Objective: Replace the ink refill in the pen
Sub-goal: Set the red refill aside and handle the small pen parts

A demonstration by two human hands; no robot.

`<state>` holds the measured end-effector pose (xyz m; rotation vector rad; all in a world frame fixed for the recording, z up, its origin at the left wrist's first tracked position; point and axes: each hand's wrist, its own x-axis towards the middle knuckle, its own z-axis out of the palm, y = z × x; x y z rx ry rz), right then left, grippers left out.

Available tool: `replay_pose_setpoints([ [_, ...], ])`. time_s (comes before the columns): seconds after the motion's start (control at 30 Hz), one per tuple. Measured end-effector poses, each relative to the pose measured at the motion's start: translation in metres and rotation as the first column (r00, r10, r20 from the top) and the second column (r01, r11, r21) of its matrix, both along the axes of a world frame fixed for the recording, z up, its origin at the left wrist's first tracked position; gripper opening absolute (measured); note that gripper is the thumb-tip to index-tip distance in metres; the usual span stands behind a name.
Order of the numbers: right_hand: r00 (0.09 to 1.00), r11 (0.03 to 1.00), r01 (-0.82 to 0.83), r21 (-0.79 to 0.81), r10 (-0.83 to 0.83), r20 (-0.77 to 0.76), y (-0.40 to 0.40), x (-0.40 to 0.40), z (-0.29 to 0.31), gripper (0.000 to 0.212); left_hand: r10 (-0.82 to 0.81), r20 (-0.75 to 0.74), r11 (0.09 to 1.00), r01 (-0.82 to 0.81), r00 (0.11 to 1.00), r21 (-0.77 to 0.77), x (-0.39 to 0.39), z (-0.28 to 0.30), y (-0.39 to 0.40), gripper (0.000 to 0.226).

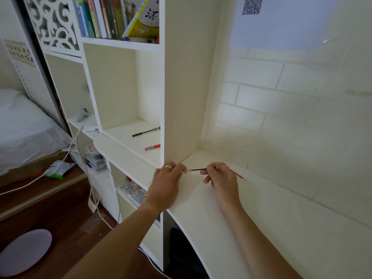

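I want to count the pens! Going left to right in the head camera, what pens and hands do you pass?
Black pen on the shelf → red-capped pen on the shelf → left hand wearing a ring → thin dark ink refill → right hand.

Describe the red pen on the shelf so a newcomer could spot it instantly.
Start at the tall white bookshelf left of the desk and find the open cubby under the row of books. Two pens lie on its floor. The red pen is the one nearer the front edge, part hidden by the upright panel; the black pen lies farther back.
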<state>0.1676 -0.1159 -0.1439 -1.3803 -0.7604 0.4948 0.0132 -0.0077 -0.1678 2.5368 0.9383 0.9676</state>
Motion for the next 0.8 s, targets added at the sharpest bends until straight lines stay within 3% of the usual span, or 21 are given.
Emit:
replay_pose_setpoints([
  [0.17,0.992,0.996,-0.083,-0.029,0.086,0.088,0.0008,-0.0011,-0.0015,0.007,-0.037,-0.010,0.999,0.038,0.999,0.019,-0.0001,0.0017,0.0005,0.023],
  [0.37,0.993,0.996,0.069,0.055,-0.063,-0.101,0.0003,-0.0008,-0.0004,0.005,-0.027,-0.018,1.000,0.027,0.999,0.012,-0.0005,0.0002,0.0020,0.024],
  [0.57,0.998,1.000,-0.006,-0.005,0.006,0.057,0.0002,-0.0048,0.0004,0.002,-0.022,-0.018,1.000,0.022,1.000,0.009,0.0007,0.0002,0.0014,0.021],
  [0.8,0.968,0.992,0.107,-0.071,-0.087,0.235,-0.0001,-0.0041,-0.0057,0.009,-0.033,-0.013,0.999,0.033,0.999,0.005,0.0002,-0.0002,0.0021,0.022],
])
